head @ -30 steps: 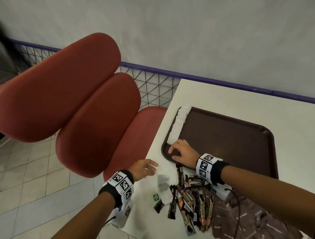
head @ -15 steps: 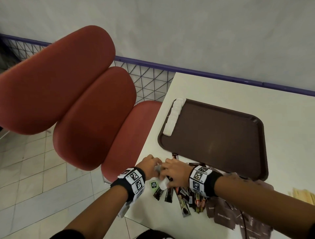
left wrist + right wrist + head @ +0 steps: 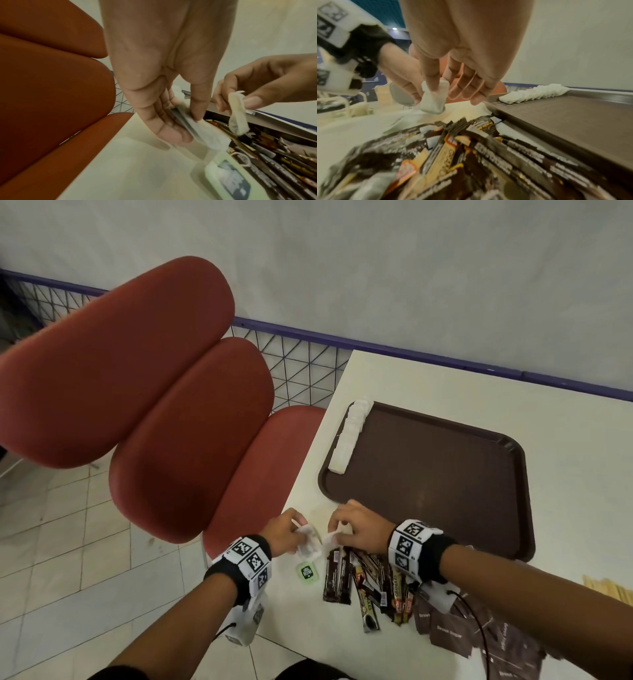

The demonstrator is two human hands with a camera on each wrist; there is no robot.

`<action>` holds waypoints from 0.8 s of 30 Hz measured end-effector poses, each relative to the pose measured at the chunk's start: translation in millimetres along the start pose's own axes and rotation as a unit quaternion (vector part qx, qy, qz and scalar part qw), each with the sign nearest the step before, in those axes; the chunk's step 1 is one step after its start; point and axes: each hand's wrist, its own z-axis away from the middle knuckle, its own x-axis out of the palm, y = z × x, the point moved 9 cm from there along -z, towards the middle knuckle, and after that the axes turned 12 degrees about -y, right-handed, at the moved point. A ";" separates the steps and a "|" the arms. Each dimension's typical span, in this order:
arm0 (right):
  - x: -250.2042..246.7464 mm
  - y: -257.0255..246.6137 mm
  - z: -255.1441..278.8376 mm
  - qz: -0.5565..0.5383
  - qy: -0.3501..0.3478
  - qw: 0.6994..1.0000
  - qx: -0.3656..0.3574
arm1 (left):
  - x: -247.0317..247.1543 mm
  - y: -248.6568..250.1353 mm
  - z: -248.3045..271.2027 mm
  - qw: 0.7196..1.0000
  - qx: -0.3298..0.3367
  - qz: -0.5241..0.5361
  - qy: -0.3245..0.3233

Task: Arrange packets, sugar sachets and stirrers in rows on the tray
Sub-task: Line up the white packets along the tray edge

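A dark brown tray [image 3: 479,529] lies on the white table, with a row of white sachets [image 3: 349,436] [image 3: 534,93] along its left rim. In front of its near left corner my right hand [image 3: 356,529] pinches one white sachet [image 3: 434,100] [image 3: 237,115] between thumb and forefinger. My left hand [image 3: 287,529] [image 3: 171,121] holds a small stack of white sachets [image 3: 199,129] between thumb and fingers, a little to the left. Below the hands lies a pile of dark coffee stick packets [image 3: 370,580] [image 3: 471,155]. A green-labelled packet [image 3: 307,571] [image 3: 229,180] sits beside the pile.
Dark brown sugar sachets [image 3: 479,638] lie at the near right, wooden stirrers [image 3: 609,589] at the right edge. Red chairs [image 3: 171,412] stand left of the table [image 3: 445,381]. A blue mesh rail [image 3: 301,361] runs along the wall.
My right hand left the tray's near corner and came back to the pile, met the left hand, and now holds one white sachet apart from the left hand's stack.
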 end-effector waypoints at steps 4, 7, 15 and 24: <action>-18.1 12.9 3.1 -0.112 0.060 0.992 0.025 | -4.1 -4.2 6.5 0.995 0.014 0.103 0.000; -27.6 16.6 4.1 -0.167 0.108 0.980 0.011 | -14.8 6.1 10.4 0.983 0.048 0.172 0.034; -46.2 20.6 1.8 -0.222 0.185 0.956 0.043 | -34.5 37.3 16.6 0.911 0.130 0.375 0.113; -44.3 27.8 -0.6 -0.215 0.167 0.956 0.110 | -37.4 49.7 12.5 0.855 0.159 0.469 0.151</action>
